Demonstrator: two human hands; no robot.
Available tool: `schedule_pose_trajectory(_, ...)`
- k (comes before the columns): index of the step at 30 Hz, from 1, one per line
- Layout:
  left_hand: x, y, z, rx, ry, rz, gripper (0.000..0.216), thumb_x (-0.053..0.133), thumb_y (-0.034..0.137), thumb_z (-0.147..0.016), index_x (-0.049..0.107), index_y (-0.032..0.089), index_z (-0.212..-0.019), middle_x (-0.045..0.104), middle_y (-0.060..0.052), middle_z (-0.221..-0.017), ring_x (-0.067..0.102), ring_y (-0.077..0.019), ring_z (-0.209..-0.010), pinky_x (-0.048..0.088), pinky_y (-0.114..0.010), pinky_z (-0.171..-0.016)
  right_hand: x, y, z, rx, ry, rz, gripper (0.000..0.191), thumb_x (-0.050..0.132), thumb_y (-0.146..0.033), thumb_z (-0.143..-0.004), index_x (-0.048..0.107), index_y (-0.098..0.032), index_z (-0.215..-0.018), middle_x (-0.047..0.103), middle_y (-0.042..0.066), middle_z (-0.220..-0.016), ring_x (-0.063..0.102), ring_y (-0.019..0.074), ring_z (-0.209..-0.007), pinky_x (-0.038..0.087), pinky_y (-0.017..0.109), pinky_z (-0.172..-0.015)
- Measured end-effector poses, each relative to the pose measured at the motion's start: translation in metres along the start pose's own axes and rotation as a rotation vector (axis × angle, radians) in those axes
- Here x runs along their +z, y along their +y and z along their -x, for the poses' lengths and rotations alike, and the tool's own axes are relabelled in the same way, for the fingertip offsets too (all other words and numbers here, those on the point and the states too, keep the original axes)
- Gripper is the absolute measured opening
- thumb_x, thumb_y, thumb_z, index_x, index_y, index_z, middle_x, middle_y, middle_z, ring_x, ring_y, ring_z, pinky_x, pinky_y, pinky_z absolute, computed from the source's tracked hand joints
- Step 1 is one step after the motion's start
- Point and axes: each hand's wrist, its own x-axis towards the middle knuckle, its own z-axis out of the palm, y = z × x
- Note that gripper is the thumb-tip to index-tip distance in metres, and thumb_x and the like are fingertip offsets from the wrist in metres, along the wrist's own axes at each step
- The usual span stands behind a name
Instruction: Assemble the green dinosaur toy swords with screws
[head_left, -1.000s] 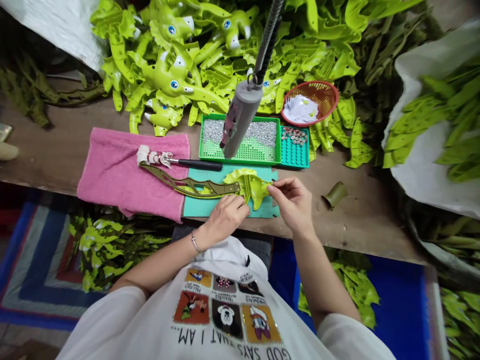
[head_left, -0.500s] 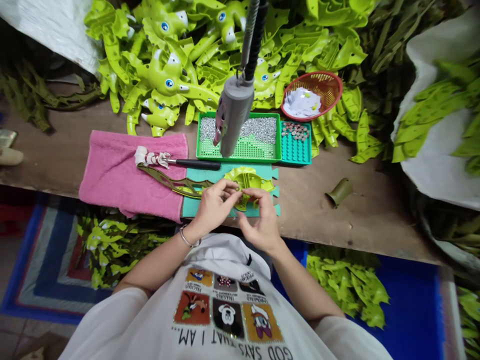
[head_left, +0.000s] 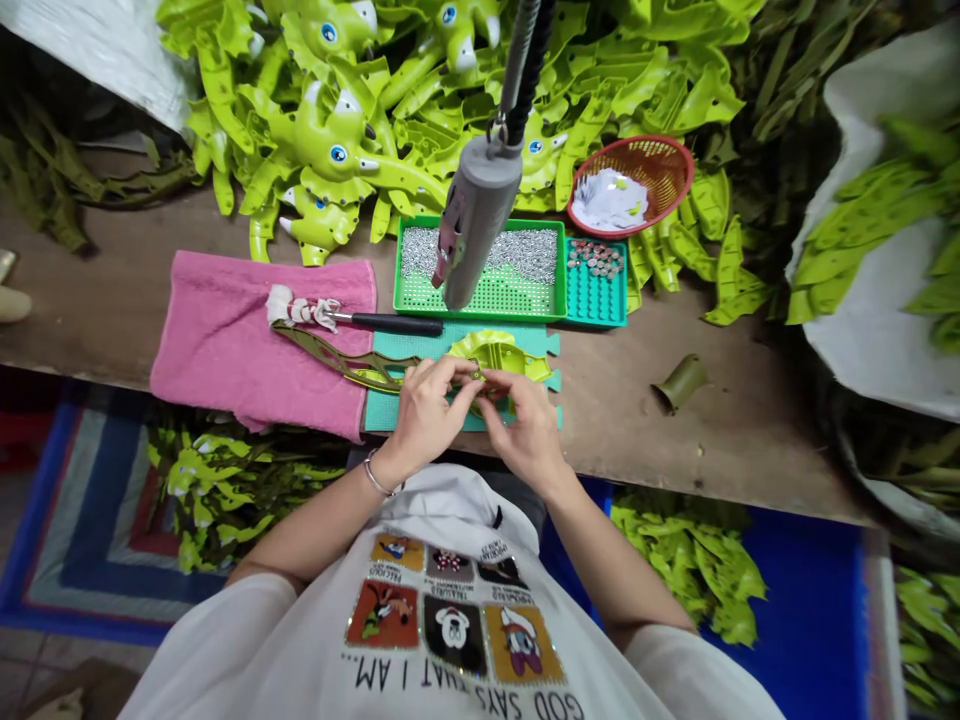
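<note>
A lime-green plastic toy half-shell [head_left: 499, 352] lies on the teal foam mat [head_left: 401, 342], its hollow inside facing up. Over its near edge, the fingertips of my left hand [head_left: 429, 408] and my right hand [head_left: 527, 432] meet, both closed in a pinch on the green plastic. Any smaller piece between the fingertips is hidden. A long olive plastic strip [head_left: 330, 352] with cut-outs runs left from beneath my left hand onto the pink towel [head_left: 210, 340]. Just beyond it lies a black-handled tool [head_left: 394, 324] with its head wrapped in white cloth.
A grey hanging power screwdriver [head_left: 484, 215] is suspended over a green tray [head_left: 480, 310] of small metal screws. Beside it stand a teal tray [head_left: 592, 305] of small round pieces and a red basket [head_left: 679, 190]. Green toy parts [head_left: 322, 140] are heaped behind. An olive tube-like piece [head_left: 681, 384] lies at right.
My right thumb has moved up and in toward the fingertips, so the right hand is now closed in a pinch. My left hand has hardly moved. The whole view has shifted slightly.
</note>
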Motion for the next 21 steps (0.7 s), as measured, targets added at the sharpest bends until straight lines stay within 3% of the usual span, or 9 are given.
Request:
schedule_pose_trajectory(7,0.005,-0.005,0.007,0.094,-0.059,-0.190,0.014,0.058,0.030,-0.097,0.066,0.020,-0.104,0.073,-0.002,-0.083,0.061,-0.0208,-0.084,0.038,-0.036,-0.077,-0.001,0.008,0.004,-0.016,0.004,0.018,0.011,0.056,-0.025,-0.094,0.063,-0.025,-0.103,0.075,0.005,-0.091,0.069,0.0221,-0.084,0.051,0.041,-0.079)
schedule_pose_trajectory(14,-0.005,-0.021,0.013,0.241,0.115,-0.312,0.017,0.053,0.026,-0.098,0.068,0.019,-0.102,0.067,-0.007,-0.089,0.056,-0.0215,-0.086,0.039,-0.037,-0.078,0.008,0.003,0.007,0.003,0.094,0.096,0.015,0.056,-0.021,-0.090,0.058,-0.023,-0.105,0.072,0.004,-0.085,0.065,0.0230,-0.081,0.046,0.039,-0.076)
schedule_pose_trajectory(21,-0.007,-0.038,0.021,0.401,0.019,-0.336,0.021,0.058,0.021,-0.092,0.074,0.028,-0.103,0.067,-0.008,-0.102,0.056,-0.0235,-0.099,0.041,-0.043,-0.088,0.018,-0.005,0.004,0.105,0.095,0.171,0.012,0.055,-0.019,-0.085,0.058,-0.023,-0.096,0.069,0.004,-0.079,0.061,0.0251,-0.080,0.041,0.041,-0.076)
